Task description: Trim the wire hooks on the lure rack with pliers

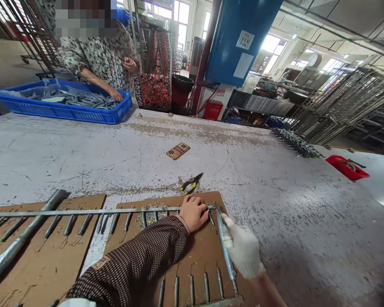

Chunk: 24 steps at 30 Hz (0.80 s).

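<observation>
Bright daylight is let in by windows (183, 13) on the far side, washed out to white. Soft shadow is cast across the worktable (246, 179) at lower right, and pale glare is reflected near the right edge. Outer shapes are stretched by wide-angle distortion; one upper-left patch is pixelated.

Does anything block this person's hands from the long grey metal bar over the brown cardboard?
Nothing visible does. The bare left hand rests on the long grey metal bar near its right end; the white-gloved right hand is at the grey metal side bar. Black-and-yellow pliers lie beyond.
</observation>
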Motion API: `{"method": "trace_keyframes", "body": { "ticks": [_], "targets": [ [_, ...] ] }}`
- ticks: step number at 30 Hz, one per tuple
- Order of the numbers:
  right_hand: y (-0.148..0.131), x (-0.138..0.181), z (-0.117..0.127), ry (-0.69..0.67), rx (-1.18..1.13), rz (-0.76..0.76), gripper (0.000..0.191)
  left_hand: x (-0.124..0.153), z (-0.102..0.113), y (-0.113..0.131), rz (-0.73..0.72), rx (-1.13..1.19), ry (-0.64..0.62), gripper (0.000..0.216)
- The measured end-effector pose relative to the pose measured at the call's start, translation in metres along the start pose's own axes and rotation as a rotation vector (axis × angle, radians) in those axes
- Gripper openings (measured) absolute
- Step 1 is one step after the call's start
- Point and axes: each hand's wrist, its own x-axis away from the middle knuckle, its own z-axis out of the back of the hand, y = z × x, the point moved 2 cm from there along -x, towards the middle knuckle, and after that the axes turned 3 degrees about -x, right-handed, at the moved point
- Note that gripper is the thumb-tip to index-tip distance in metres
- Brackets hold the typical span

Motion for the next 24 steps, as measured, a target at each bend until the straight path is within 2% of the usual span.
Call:
{"method": "trace_keyframes", "body": {
  "ticks": [2,4,7,9,12,16,19,21,24],
  "targets": [
    [0.0027,0.0012,-0.0043,-0.082,0.049,-0.062,0.051,-0.0002,-0.0003,-0.0007,0.003,0.001,0.007,0.018],
    [0.0038,0.0013,-0.0041,-0.039,0.012,-0.117,0.049,-0.0004,-0.0006,-0.0016,-0.001,0.002,0.014,0.017],
    [0.0003,-0.0005,-0.002,0.044,-0.067,-0.073,0.047,-0.0007,-0.0003,-0.0027,-0.002,0.003,0.02,0.017],
    [-0.0018,-0.0015,-0.0038,0.012,-0.026,-0.029,0.05,-0.0009,0.0005,-0.0033,0.002,0.005,0.018,0.017],
    [-0.0006,-0.0013,-0.0065,-0.043,0.024,-0.067,0.055,-0.0014,0.0021,-0.0037,0.002,0.007,0.013,0.019],
    [-0.0001,-0.0009,-0.0035,0.024,-0.085,-0.094,0.059,-0.0023,0.0038,-0.0045,-0.014,-0.008,0.02,0.023],
    [-0.0013,-0.0013,-0.0071,-0.029,-0.018,-0.037,0.058,-0.0027,0.0041,-0.0053,-0.011,-0.018,0.033,0.023],
    [0.0002,-0.0013,-0.0103,-0.076,0.045,-0.064,0.057,-0.0028,0.0038,-0.0058,-0.01,-0.018,0.037,0.022],
    [0.0027,-0.0011,-0.0086,-0.022,-0.007,-0.14,0.058,-0.0029,0.0035,-0.0059,-0.011,-0.013,0.043,0.02]
  ]
}}
